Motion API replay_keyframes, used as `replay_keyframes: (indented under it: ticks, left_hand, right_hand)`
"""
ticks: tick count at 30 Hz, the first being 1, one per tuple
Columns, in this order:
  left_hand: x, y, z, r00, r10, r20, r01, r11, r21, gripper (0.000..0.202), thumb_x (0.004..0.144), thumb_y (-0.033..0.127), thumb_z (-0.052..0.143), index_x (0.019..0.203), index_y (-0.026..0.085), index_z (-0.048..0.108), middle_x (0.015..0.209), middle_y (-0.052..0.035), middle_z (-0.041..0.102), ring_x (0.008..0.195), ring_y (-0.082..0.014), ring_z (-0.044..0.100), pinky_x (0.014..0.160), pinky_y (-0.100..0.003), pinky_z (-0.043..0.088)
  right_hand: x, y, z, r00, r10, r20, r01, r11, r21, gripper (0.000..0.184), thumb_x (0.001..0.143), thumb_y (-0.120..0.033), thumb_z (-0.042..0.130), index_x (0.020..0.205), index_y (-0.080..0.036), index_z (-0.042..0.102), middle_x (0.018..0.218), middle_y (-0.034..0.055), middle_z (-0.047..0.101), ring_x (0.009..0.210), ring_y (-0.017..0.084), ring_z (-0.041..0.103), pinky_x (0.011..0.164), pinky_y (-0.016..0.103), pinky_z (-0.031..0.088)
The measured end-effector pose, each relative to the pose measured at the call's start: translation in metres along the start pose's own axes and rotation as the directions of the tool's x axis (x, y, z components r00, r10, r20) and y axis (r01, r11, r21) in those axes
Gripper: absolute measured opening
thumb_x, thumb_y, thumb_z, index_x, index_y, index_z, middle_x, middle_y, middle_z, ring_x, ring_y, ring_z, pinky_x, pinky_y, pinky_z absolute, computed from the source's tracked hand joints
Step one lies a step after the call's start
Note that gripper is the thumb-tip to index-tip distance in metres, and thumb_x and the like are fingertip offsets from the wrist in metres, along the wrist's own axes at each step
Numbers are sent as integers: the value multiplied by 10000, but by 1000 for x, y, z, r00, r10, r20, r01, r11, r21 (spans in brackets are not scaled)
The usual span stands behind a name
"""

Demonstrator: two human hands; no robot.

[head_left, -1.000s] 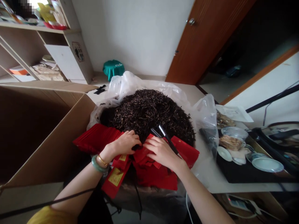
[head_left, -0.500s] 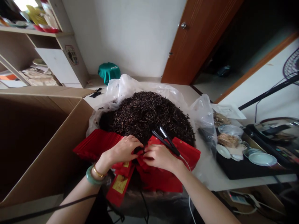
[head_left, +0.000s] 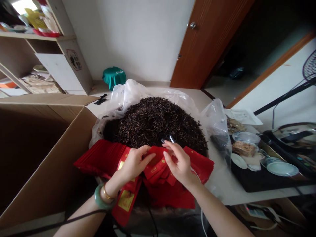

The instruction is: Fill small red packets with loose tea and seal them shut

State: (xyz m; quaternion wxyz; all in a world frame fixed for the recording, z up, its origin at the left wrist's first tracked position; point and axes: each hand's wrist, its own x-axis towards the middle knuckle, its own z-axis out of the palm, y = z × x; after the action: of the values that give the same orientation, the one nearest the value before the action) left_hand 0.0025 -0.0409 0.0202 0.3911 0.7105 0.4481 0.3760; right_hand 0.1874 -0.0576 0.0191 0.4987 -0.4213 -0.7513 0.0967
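My left hand (head_left: 135, 162) hovers over the red packets, thumb and forefinger apart, with nothing visible between them. Opposite it, my right hand (head_left: 178, 160) has its thumb and bent fingers spread. It hides most of a black flat iron, whose tips (head_left: 172, 139) show above the fingers; its white cord runs down past my wrist. Loose small red packets (head_left: 158, 169) with gold print lie between my hands. A row of red packets (head_left: 98, 158) fans out to the left, and one with a yellow label (head_left: 125, 200) hangs lower. Behind them rises a heap of dark dried tea leaves (head_left: 158, 121).
Clear plastic sheeting (head_left: 133, 93) surrounds the heap. A big open cardboard box (head_left: 76, 138) stands at left. On the right, a dark tray (head_left: 249, 181) bears dishes and a plastic tub (head_left: 247, 138). A teal-covered bin (head_left: 115, 77) is by the wall.
My hands, which were close together over the packets, have moved apart and their fingers have spread. My right hand has risen in front of the flat iron. Gold-printed packets now show between them.
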Motion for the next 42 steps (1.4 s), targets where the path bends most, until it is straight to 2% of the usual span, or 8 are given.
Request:
replay_keyframes:
  ticks: [3,8,20,26,30,36,39,42]
  left_hand:
    - [-1,3,3,998,27,-52,-24,998,50,172,832,285,568,710,166,593,584,37,573,517,-87,482,492,-190,365]
    - [0,1,11,994,-105,-41,96,979,-178,181,837,325,547,801,156,601,627,11,605,559,-107,511,492,-191,387]
    - [-2,5,15,988,-143,-62,135,984,-119,229,809,333,558,664,161,520,546,52,469,506,-74,376,445,-176,288]
    - [-5,1,17,995,-69,-73,69,998,0,128,826,246,544,814,168,645,671,2,674,581,-117,586,532,-194,438]
    - [-5,-3,13,999,43,-16,-39,983,179,187,836,179,532,951,196,678,859,-30,755,717,-154,689,658,-226,519]
    - [6,-5,-9,995,72,66,-85,970,228,223,892,286,515,944,195,712,871,-29,765,719,-161,701,684,-225,528]
    - [8,-5,-15,991,93,95,-111,973,204,263,909,290,487,932,185,727,806,-25,761,656,-149,686,618,-206,511]
    - [5,-6,-14,976,129,176,-170,955,242,298,937,303,452,956,188,726,799,-28,754,652,-145,680,596,-209,504]
  right_hand:
    - [0,1,2,986,-159,40,164,973,-163,493,897,-143,523,1383,-206,462,1093,133,649,1013,231,643,850,365,575]
    - [-1,5,4,945,-320,73,324,873,-365,606,882,-92,527,1454,-199,359,1179,165,610,1101,273,596,890,424,553]
    - [-1,3,1,959,-277,57,281,907,-312,532,884,-105,542,1392,-238,454,1074,115,640,1028,248,600,867,423,544]
    - [-1,-6,-3,965,-255,52,255,885,-390,53,866,-190,618,871,-187,671,788,73,618,761,196,565,672,348,523]
    - [2,-8,-5,964,-214,158,249,932,-262,223,897,-138,544,690,-198,596,691,43,596,689,171,537,650,315,503]
    - [7,3,-14,989,109,104,-102,993,-65,184,887,-281,556,736,-209,632,693,38,656,787,211,642,775,361,545]
    - [9,1,-16,920,245,308,-282,956,83,163,840,-340,619,858,-202,704,816,44,729,911,238,674,917,407,512]
    - [11,-2,-14,832,312,458,-440,875,202,231,869,-374,577,877,-202,730,888,44,749,875,224,690,840,371,544]
